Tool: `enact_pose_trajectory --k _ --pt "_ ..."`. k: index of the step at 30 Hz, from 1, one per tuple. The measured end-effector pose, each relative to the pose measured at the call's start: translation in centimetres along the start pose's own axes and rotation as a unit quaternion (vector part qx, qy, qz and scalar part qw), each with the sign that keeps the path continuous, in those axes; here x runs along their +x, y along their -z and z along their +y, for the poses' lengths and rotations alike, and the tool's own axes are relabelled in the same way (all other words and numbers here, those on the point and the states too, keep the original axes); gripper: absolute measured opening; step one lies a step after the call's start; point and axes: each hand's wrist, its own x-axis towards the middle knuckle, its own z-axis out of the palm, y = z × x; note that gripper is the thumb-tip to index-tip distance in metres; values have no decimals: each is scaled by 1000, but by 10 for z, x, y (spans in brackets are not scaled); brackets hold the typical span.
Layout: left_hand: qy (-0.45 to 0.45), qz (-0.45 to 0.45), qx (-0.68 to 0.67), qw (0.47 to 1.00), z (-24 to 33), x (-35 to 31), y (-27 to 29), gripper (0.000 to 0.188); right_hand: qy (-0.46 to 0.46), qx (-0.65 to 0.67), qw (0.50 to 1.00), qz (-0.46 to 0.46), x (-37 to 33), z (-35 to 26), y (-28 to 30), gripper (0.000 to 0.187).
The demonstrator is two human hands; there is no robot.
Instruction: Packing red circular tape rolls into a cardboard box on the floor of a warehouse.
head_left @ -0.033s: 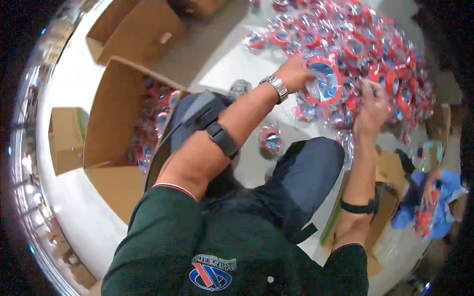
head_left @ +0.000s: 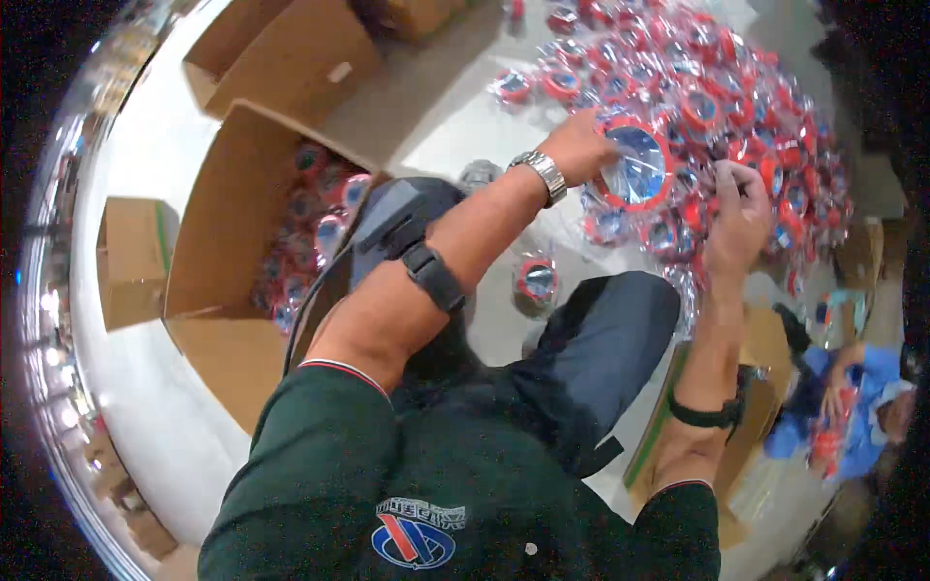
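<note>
My left hand (head_left: 581,150), with a metal watch on its wrist, grips the left edge of a red ring in clear plastic wrap (head_left: 666,174). Its middle looks blue and shiny through the film. To the right of that ring is my right hand (head_left: 741,218), its fingers curled in toward the thumb; what they hold, if anything, is too small to make out. Beyond both hands spreads a heap of similar wrapped red rings (head_left: 699,107). One more wrapped ring (head_left: 536,279) lies on the floor near my knees.
On my left stands an open cardboard box (head_left: 218,213) with several wrapped rings inside. Another open carton (head_left: 291,63) is behind it, and a smaller box (head_left: 134,252) at far left. A carton (head_left: 751,426) sits by my right forearm. Further right, a person in blue (head_left: 843,407) holds something red.
The view has shifted slightly. My right hand's fingers have curled a little differently beside the ring, while my left hand keeps its grip.
</note>
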Motion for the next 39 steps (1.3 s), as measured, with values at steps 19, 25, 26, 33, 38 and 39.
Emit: enact_pose_trajectory --k 19,25,26,33,38,39 --pt "-313 92 140 935 80 -276 133 76 -91 47 962 -252 -133 -143 -113 21" --pt "-238 152 184 942 60 -303 188 73 -124 93 903 -401 -99 -107 -103 17" --pt "-204 226 226 925 39 -304 218 60 -161 144 922 -321 -87 -94 -99 13" --pt "236 589 192 749 -194 -323 392 30 -209 -24 964 -165 -38 0 48 21" --pt "407 513 159 739 -362 -337 411 32 -150 -177 951 -205 -25 138 219 34" --pt "429 474 179 748 -384 -314 386 31 -229 -54 953 -189 -28 155 268 34"
